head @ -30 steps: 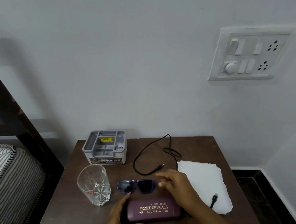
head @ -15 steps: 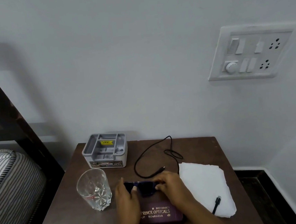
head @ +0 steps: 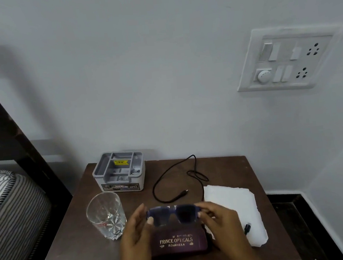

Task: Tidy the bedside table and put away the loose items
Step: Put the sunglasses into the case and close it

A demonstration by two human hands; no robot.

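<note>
Blue sunglasses (head: 172, 214) hang just above a maroon glasses case (head: 177, 242) with gold lettering, shut, at the table's front edge. My left hand (head: 135, 234) pinches the sunglasses' left end, and my right hand (head: 219, 219) pinches the right end. An empty clear glass (head: 106, 215) stands to the left. A black cable (head: 171, 180) loops across the back of the brown bedside table (head: 77, 248). White paper (head: 234, 205) lies on the right, with a black plug end (head: 247, 228) resting on it.
A grey compartment organiser (head: 119, 171) sits at the table's back left. A striped mattress (head: 10, 210) and dark bed frame (head: 9, 133) stand to the left. A switchboard (head: 285, 59) is on the wall at the right, close behind the table.
Both hands took hold of the sunglasses and lifted them off the table to just above the case. My left hand left the case's front end.
</note>
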